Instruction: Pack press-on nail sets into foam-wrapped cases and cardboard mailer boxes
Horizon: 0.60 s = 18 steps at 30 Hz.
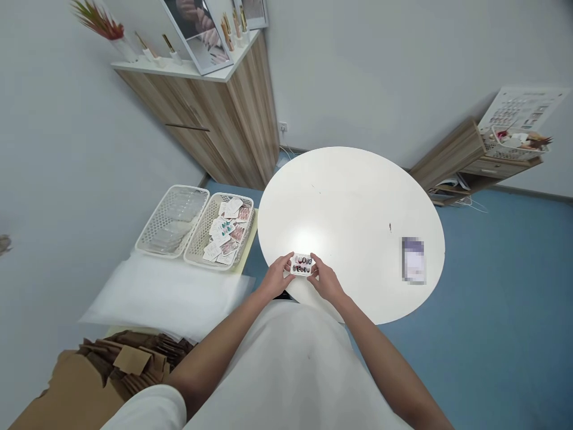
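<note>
Between my two hands is a small white card of press-on nails (301, 264), with two rows of dark and pinkish nails facing up. My left hand (278, 276) grips its left edge, thumb below and fingers above. On the opposite edge my right hand (326, 279) pinches it the same way. The card is over the near edge of the round white table (349, 197). To the left, a white basket (190, 260) holds many similar nail cards (226, 230), some with teal or pink nails.
Left of that basket stands another white basket (142, 239) with clear plastic trays. White sheeting (165, 292) and brown cardboard (67, 388) lie nearer me. A blurred purple-white item (414, 261) is on the table's right. A wooden cabinet (242, 119) and a shelf unit (452, 149) stand behind.
</note>
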Each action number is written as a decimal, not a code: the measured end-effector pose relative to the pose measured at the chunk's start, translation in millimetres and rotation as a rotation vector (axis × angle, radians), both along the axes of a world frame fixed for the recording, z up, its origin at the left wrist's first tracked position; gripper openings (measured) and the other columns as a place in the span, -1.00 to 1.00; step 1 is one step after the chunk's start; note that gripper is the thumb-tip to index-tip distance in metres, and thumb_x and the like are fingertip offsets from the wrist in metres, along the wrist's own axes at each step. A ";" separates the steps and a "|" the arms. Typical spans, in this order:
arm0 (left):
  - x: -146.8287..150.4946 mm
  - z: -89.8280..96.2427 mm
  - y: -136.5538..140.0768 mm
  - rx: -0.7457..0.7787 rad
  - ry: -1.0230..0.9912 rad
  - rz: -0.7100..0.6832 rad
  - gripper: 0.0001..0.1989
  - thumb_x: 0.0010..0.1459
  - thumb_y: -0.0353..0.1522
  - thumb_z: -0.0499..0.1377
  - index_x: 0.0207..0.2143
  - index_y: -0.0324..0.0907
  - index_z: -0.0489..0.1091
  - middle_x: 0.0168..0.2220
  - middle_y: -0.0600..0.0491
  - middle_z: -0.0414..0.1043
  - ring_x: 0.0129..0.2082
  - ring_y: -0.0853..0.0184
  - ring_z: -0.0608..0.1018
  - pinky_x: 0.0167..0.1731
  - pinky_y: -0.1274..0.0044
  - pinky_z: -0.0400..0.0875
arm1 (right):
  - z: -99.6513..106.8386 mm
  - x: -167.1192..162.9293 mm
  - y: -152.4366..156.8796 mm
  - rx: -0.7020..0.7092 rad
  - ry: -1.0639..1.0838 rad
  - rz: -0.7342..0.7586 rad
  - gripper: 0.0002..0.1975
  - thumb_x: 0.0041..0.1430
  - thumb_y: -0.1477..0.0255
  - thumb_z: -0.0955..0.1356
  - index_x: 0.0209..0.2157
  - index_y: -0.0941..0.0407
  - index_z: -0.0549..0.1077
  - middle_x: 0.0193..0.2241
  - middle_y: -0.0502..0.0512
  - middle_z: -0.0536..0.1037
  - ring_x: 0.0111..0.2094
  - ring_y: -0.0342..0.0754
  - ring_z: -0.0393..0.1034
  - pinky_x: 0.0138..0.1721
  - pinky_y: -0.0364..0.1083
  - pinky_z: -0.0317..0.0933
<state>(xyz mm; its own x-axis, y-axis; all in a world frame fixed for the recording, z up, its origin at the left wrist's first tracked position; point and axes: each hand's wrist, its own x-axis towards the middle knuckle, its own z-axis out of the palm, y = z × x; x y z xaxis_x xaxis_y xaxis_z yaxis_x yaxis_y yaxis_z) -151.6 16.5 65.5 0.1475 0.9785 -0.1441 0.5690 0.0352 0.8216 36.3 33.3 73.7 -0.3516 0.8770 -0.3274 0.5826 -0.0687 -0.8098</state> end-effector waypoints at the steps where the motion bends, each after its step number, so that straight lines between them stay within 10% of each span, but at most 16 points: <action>1: -7.3 -3.3 1.6 -0.003 0.012 0.004 -0.40 -0.06 -0.47 0.12 0.09 -0.12 0.09 -0.24 0.04 0.25 -0.31 0.38 0.39 -0.24 0.47 0.34 | -2.4 -8.1 2.0 -0.007 -0.018 0.003 -0.33 -0.04 0.54 0.27 0.13 -0.03 0.01 -0.37 -0.04 0.38 -0.38 -0.15 0.32 -0.29 -0.11 0.19; 18: -70.7 -49.3 18.1 -0.083 0.138 -0.034 -0.39 -0.05 -0.50 0.04 0.11 -0.22 0.01 -0.03 -0.11 0.15 -0.04 0.23 0.30 -0.06 0.39 0.24 | -56.1 -98.3 25.5 0.075 -0.360 0.009 -0.38 -0.03 0.49 0.29 0.11 0.08 0.06 -0.14 0.16 0.28 -0.14 0.01 0.23 -0.23 -0.10 0.18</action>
